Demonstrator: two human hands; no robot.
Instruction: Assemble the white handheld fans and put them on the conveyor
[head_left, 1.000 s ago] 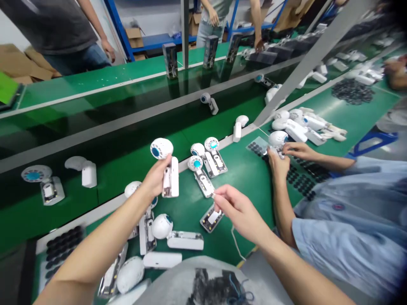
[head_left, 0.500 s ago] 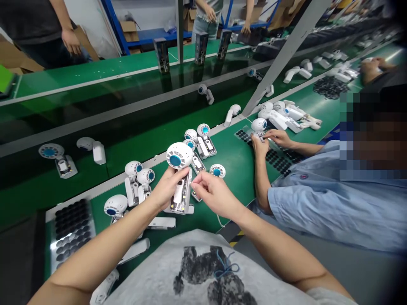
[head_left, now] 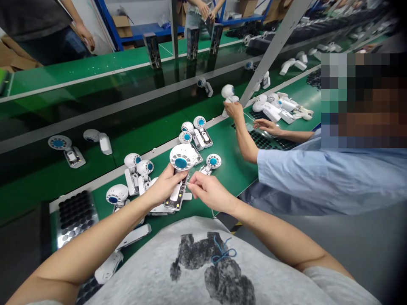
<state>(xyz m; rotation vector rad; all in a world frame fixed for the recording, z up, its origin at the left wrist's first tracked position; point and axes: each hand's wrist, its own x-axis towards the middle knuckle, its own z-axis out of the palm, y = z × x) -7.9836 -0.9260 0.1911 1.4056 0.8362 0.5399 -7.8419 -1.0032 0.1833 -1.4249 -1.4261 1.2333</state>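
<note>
My left hand [head_left: 167,183] is closed around a white handheld fan [head_left: 182,156] with a round, vented head and a blue centre. Its handle hangs down with the inside exposed, showing a circuit board with small yellow lights and a white part. My right hand [head_left: 211,190] is pinched at the right edge of that handle; something thin and pale shows at the fingertips, too small to name. Similar fans stand close by, one pair [head_left: 139,165] to the left and a cluster [head_left: 193,129] behind. Another fan [head_left: 117,194] lies beside my left forearm.
A sheet of black round pads [head_left: 78,214] lies at the left. Beyond the pale rail runs a dark green belt [head_left: 143,114] carrying fans. At the right, a co-worker's hand [head_left: 234,111] holds a fan by a slanted metal post [head_left: 275,53]. Boxes [head_left: 152,51] stand across the line.
My hands stay on the same fan, its handle now tilted slightly. The co-worker's left hand has moved a fan forward to the rail. Fans on the belt have shifted in view.
</note>
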